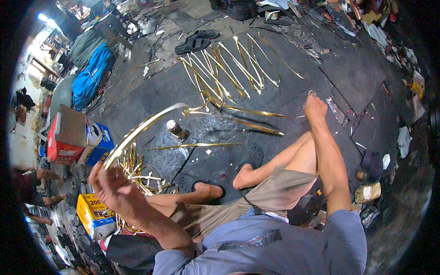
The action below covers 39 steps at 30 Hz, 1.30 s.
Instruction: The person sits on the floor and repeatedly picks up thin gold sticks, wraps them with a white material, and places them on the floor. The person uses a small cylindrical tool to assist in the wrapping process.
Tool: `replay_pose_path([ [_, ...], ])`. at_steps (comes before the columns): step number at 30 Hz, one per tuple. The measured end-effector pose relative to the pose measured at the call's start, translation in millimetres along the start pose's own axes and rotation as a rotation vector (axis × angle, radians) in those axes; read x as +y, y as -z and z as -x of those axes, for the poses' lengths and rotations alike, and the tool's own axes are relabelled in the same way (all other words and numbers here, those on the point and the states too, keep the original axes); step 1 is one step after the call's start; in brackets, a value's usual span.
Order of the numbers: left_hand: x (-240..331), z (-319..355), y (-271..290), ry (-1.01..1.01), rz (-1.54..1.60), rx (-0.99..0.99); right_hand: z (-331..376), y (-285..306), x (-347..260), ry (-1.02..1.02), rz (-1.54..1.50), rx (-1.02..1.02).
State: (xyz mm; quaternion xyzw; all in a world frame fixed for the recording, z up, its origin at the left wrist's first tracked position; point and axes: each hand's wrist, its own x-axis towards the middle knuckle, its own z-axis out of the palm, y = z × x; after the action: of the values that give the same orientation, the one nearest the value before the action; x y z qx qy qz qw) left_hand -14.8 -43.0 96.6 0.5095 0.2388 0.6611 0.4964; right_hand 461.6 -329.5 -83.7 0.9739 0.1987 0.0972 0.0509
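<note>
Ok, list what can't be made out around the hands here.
In the head view:
Left hand: blurred, so its exact hold on the gold strip is unclear.
Right hand: its own curled fingers hide what, if anything, they grip.
Other person at far left: cut off by the dark rim.

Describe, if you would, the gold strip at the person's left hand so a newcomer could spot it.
From the dark floor in mid-picture, look left and down to the left hand. There a glossy gold strip rises and curves toward the picture's middle. Its raised arc sets it apart from the zigzag of gold strips lying on the floor.
</note>
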Motion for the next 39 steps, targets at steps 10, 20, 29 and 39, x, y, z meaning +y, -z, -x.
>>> replay_pose_path([
  [10,51,48,17,-0.147,-0.548,-0.314,62,127,-119,0.526,-1.042,0.008],
  [20,-35,125,-21,0.575,-0.256,-0.191,208,170,-191,0.843,-1.578,-0.411],
  [29,-53,130,-8,0.909,-0.108,-0.177,204,155,-190,0.980,-1.350,-0.267],
  [39,-65,151,-5,1.066,0.246,0.007,218,151,-198,0.674,-1.501,-0.424],
])
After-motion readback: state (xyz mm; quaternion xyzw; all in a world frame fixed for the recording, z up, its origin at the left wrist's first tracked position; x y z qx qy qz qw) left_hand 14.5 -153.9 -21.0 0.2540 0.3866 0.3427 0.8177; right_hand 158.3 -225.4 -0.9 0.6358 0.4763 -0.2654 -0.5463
